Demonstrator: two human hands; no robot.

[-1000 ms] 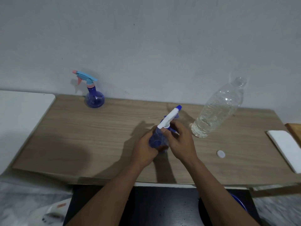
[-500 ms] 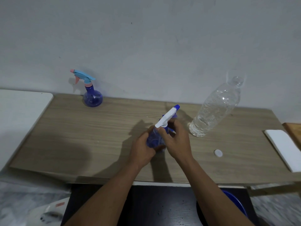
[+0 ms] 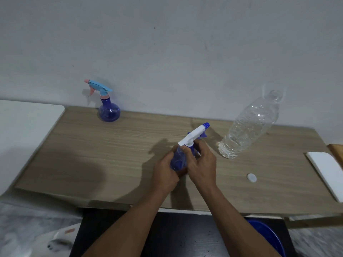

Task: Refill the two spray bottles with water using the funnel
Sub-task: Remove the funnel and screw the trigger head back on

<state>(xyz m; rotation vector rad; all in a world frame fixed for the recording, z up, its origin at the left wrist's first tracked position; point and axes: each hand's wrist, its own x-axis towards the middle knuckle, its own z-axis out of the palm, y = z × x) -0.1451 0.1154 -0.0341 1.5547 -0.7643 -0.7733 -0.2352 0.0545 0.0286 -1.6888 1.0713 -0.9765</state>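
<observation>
Hands meet around a small blue spray bottle (image 3: pixel 178 160), just left of the clear water bottle (image 3: pixel 248 127) and low over the wooden surface (image 3: pixel 92 154). The left hand (image 3: pixel 166 174) wraps the round blue body on the side away from the water bottle, fingers curled round it. The right hand (image 3: pixel 202 167) grips the neck on the side nearer the water bottle, fingers curled just under the white trigger head (image 3: pixel 193 136). The blue nozzle on that head points up and toward the water bottle. The spray bottle is tilted that same way, and the hands hide whether its base touches the surface.

The water bottle stands near the wall with its mouth open and water in it. A small white cap (image 3: pixel 251 178) lies flat on the surface in front of it, apart from both hands. A second spray bottle (image 3: pixel 109 113), blue with a light-blue and pink trigger, stands upright far left of the water bottle by the wall, well apart from the hands. Right of the water bottle, a flat white slab (image 3: pixel 326 171) lies at the surface's end. A blue basin (image 3: pixel 267 236) shows below the front edge.
</observation>
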